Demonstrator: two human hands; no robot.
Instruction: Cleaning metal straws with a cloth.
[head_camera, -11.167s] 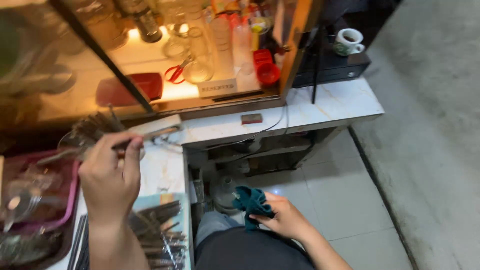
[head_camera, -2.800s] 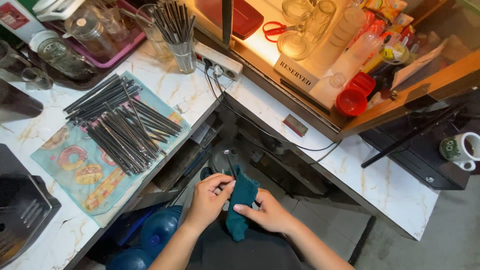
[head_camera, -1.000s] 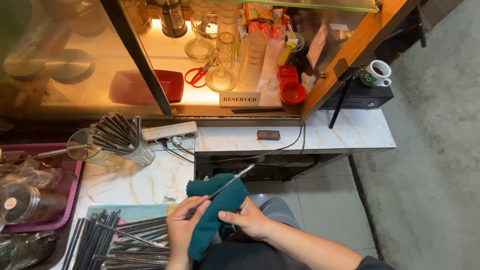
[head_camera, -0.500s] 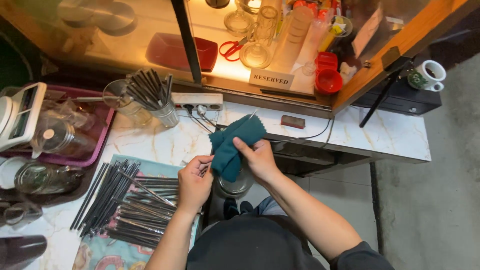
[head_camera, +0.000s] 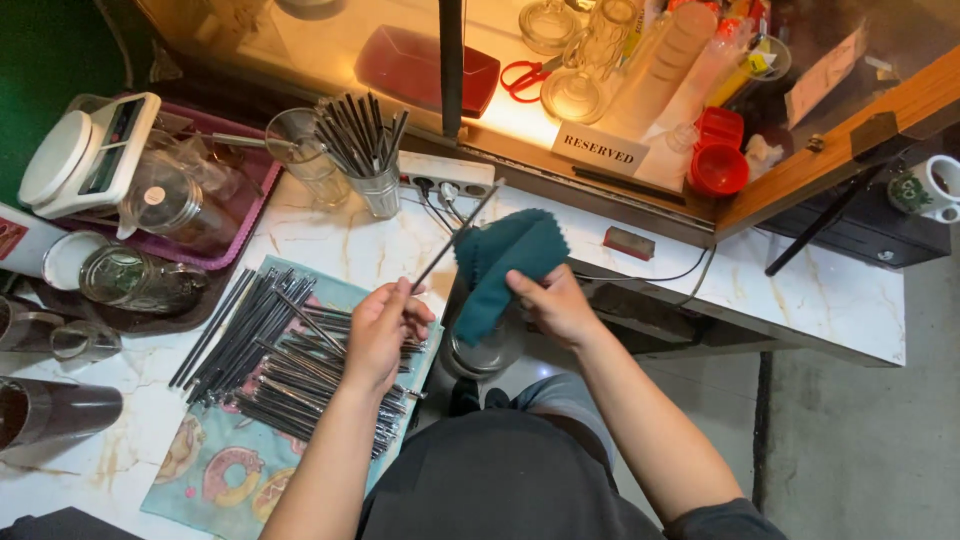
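While the left hand grips a dark metal straw at centre frame, the right hand closes its fingers on a teal cloth touching it. More straws lie lower left on a patterned mat; a cup of straws stands above. Half a second earlier the cloth sat higher. A white rectangular sign stands upper centre.

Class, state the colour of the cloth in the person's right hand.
Dark teal cloth, right hand; head view.
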